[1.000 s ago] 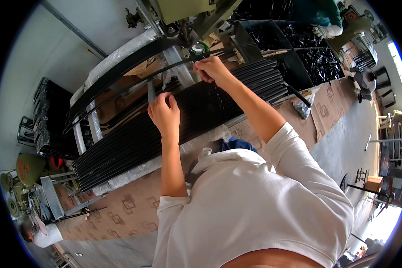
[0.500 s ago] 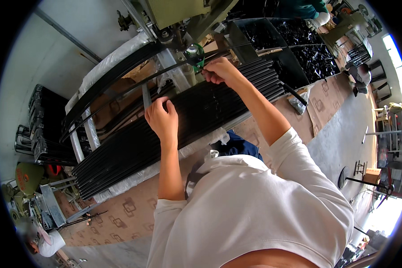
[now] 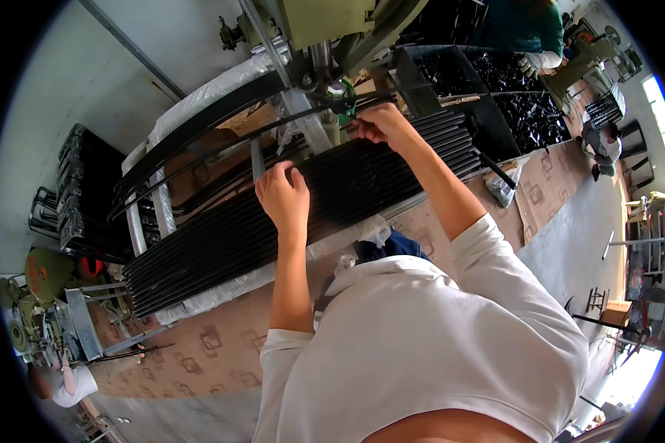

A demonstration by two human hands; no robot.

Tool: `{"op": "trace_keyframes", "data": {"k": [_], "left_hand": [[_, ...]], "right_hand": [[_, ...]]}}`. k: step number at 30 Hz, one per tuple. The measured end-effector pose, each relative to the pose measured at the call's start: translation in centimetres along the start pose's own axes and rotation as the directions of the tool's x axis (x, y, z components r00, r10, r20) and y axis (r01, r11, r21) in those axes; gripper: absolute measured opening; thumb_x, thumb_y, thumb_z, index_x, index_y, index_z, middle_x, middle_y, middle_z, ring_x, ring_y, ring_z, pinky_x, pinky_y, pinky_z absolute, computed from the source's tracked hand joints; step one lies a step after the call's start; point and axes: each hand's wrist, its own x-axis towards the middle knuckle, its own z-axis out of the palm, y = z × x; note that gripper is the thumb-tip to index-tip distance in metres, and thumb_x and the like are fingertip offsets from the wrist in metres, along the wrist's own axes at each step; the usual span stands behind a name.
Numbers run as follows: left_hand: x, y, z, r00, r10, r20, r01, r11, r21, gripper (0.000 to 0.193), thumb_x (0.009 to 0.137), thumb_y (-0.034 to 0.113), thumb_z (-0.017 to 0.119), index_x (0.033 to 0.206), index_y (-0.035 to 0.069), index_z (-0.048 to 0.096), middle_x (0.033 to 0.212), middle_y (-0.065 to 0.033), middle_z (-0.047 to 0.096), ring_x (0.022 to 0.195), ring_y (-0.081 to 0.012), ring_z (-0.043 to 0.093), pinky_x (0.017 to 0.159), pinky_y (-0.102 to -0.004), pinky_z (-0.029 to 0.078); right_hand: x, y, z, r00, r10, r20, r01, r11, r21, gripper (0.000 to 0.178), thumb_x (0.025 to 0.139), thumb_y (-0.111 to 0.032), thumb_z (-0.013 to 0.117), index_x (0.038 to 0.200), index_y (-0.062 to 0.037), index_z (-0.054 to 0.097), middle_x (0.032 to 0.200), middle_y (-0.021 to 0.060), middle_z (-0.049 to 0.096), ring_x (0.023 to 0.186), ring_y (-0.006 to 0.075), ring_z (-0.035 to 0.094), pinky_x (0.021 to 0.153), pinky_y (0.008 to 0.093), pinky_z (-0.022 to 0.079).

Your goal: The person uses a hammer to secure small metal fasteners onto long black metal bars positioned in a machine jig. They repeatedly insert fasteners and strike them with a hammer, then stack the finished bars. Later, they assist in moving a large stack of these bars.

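Black metal tubes (image 3: pixel 222 240) lie side by side in a wide stack in front of me. Over the stack's far edge, my left hand (image 3: pixel 284 199) is closed with its fingers curled; their tips are hidden. A flat grey metal strip (image 3: pixel 257 159) ends right beside it. My right hand (image 3: pixel 386 127) is closed too, fingers pinched together near the base of an olive-green press (image 3: pixel 325 22). What it pinches is too small to make out. A long, thin black rod (image 3: pixel 233 142) runs under the press, passing close to this hand. Next to those fingers sits a green round part (image 3: pixel 341 94).
Plastic-wrapped rails (image 3: pixel 162 203) and curved black tubes (image 3: pixel 192 111) flank the press. A dark bin (image 3: pixel 524 122) of small black pieces stands at right, where a co-worker's gloved hand (image 3: pixel 536 65) reaches in. Black frames (image 3: pixel 89 192) are stacked at left.
The whole view has shifted, so things appear farther right and mostly lower. Both my hands keep nearly the same places by the tubes and the press. The co-worker's gloved hand shows more clearly.
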Motion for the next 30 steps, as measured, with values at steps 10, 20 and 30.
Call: {"op": "trace_keyframes", "data": {"k": [10, 20, 30], "left_hand": [[0.7, -1.0, -0.2, 0.983, -0.181, -0.011, 0.164, 0.914, -0.37, 0.02, 0.077, 0.012, 0.055, 0.094, 0.0, 0.058, 0.09, -0.0151, 0.062, 0.093, -0.0335, 0.054, 0.083, -0.0407, 0.041], [10.3, -10.4, 0.1, 0.66, -0.476, 0.581, 0.591, -0.147, -0.793, 0.038, 0.095, 0.027, 0.033, 0.117, -0.003, 0.043, 0.118, -0.0141, 0.053, 0.108, -0.0227, 0.052, 0.094, -0.036, 0.038], [15.6, -14.6, 3.7, 0.497, -0.608, 0.619, 0.731, -0.092, -0.677, 0.035, 0.095, 0.017, 0.032, 0.121, -0.005, 0.028, 0.117, -0.0254, 0.048, 0.107, -0.0337, 0.052, 0.091, -0.0406, 0.046]], "right_hand": [[-1.4, -0.2, -2.6, 0.995, -0.094, 0.044, 0.08, 0.966, 0.245, 0.026, 0.088, -0.005, 0.045, 0.111, 0.0046, 0.052, 0.069, 0.0065, 0.053, 0.053, 0.0071, 0.043, 0.048, 0.0173, 0.037], [1.3, -3.1, -4.7, 0.943, -0.018, 0.332, -0.113, 0.922, 0.37, 0.028, 0.09, -0.005, 0.04, 0.115, 0.004, 0.049, 0.067, 0.0035, 0.048, 0.048, 0.0029, 0.033, 0.041, 0.0147, 0.029], [13.7, 0.8, -4.7, 0.97, 0.244, 0.021, -0.127, 0.428, 0.895, 0.019, 0.091, -0.013, 0.047, 0.089, 0.0057, 0.043, 0.088, 0.0207, 0.052, 0.061, 0.0188, 0.052, 0.051, 0.0237, 0.049]]}}
